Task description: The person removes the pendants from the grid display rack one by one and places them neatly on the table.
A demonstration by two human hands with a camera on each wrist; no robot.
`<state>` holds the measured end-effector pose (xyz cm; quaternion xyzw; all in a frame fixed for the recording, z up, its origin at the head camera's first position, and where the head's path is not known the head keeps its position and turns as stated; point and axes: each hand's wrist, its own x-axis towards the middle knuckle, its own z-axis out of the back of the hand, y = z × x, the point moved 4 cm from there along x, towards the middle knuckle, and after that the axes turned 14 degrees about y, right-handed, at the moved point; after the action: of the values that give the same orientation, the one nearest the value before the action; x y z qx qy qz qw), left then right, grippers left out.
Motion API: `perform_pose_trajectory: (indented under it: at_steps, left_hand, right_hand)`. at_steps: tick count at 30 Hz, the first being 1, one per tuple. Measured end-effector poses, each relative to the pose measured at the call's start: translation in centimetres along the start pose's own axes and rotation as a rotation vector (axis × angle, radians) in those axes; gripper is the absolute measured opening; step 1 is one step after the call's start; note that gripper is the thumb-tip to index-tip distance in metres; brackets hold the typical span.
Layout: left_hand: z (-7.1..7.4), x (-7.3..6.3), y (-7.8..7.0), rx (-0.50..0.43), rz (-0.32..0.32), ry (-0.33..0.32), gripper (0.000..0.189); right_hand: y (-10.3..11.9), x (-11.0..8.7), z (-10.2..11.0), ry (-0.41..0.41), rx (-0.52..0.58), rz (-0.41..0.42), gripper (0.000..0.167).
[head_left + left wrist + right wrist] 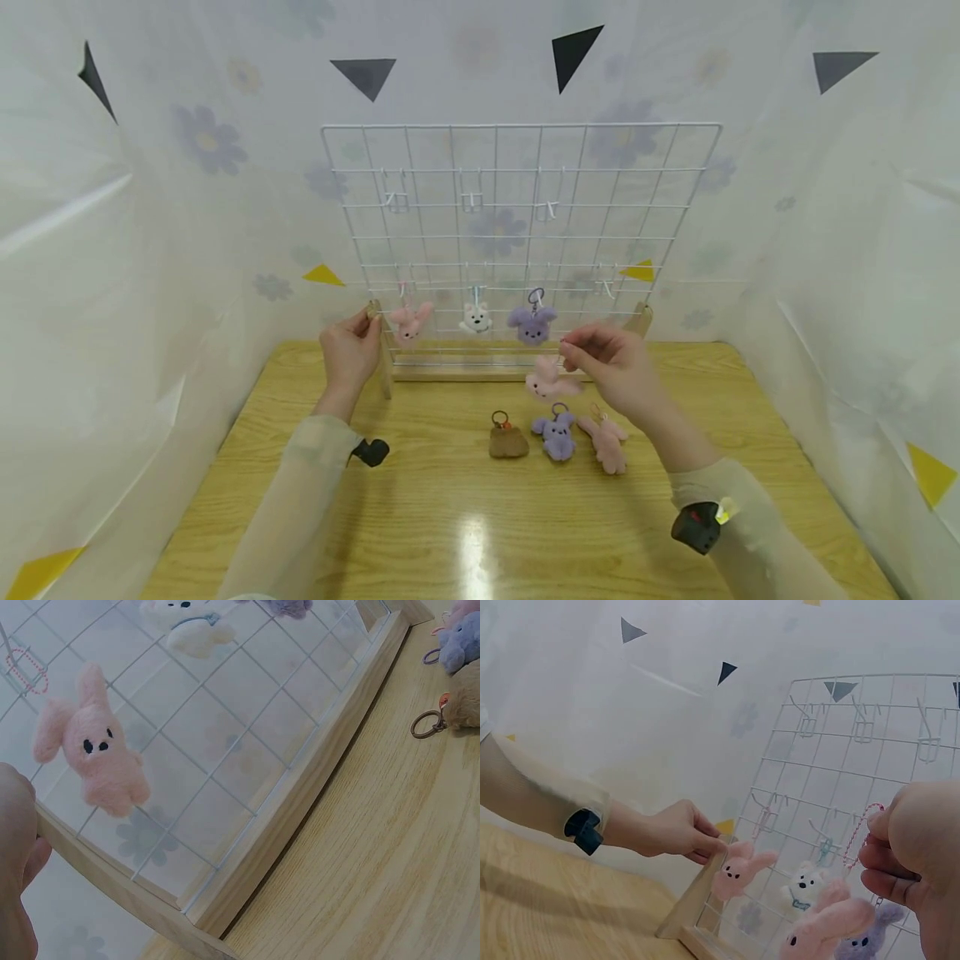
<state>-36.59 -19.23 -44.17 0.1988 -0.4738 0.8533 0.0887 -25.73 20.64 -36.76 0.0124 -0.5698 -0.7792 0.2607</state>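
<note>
My right hand (611,362) pinches the beaded loop of a pink bunny keychain (547,379), which dangles in front of the white wire grid (495,237). In the right wrist view the red-and-white loop (851,844) runs up to my fingertips. My left hand (351,354) grips the top of the grid stand's left wooden post (385,358). On the grid's lower hooks hang a pink bunny keychain (105,750), a white bear keychain (476,317) and a purple keychain (532,325).
On the table (420,517) before the stand lie a brown keychain (508,442), a purple one (558,437) and another pink one (606,443). Bare white hooks (472,200) line the upper grid, with another bare hook (604,286) at lower right.
</note>
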Motion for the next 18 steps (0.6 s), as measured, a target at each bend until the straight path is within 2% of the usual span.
perform_pose_trajectory:
  at_steps: [13, 18]
  left_hand:
    - [0.0, 0.0, 0.1, -0.003, 0.010, -0.003, 0.027]
    - [-0.1, 0.0, 0.1, -0.006, 0.017, -0.003, 0.027]
  right_hand:
    - [-0.1, 0.5, -3.1, 0.083, 0.107, 0.054, 0.008]
    - [-0.4, 0.6, -4.5, 0.113, 0.138, 0.036, 0.006]
